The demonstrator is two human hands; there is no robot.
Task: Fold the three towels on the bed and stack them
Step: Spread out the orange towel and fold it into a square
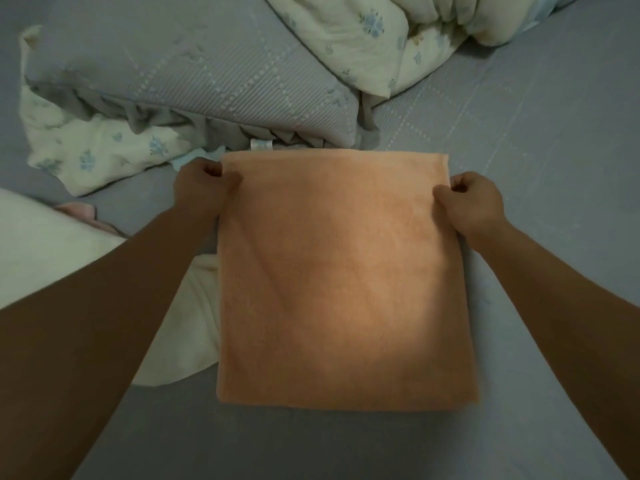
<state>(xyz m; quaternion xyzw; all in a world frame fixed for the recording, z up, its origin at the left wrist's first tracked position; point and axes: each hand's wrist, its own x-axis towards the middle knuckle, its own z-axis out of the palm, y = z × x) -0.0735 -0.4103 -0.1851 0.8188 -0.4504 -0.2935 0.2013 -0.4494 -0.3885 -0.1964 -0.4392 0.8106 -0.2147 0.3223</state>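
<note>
Orange towel (346, 271), side edges pinched in both hands' fingers (441, 195), open sheet (554, 150) rightward.

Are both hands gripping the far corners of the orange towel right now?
Yes, the left hand and right hand each pinch a far corner of the orange towel.

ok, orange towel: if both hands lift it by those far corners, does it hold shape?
Probably not: the orange towel lies limp on the bed, so it would likely droop. Its soft pile should grip, not slip, in the left hand and right hand.
</note>
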